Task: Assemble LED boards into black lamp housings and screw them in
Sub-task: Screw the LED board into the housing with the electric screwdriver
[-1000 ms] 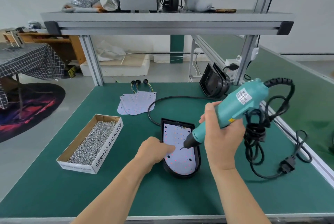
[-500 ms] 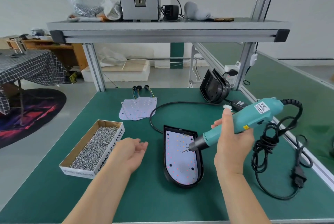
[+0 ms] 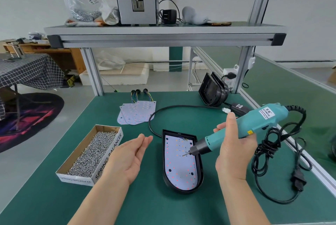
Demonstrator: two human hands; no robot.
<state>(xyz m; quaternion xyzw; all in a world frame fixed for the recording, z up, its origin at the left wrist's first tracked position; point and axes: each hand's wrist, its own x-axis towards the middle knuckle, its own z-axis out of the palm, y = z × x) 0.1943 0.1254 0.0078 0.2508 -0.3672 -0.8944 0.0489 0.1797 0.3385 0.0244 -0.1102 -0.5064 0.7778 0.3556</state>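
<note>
A black lamp housing lies flat on the green table with a white LED board seated inside it. My right hand grips a teal electric screwdriver, whose bit hovers over the board's upper right part. My left hand floats palm-up with straight fingers between the housing and a cardboard box of screws, holding nothing. Spare LED boards with coloured wires lie further back.
More black housings lean against the frame post at back right. The screwdriver's black cord lies coiled on the table to the right. A power adapter sits near the housings. A shelf spans overhead.
My left hand left the LED board and swung left toward the screw box, turning palm-up. The screwdriver lifted slightly and tilted flatter; my head view rose.
</note>
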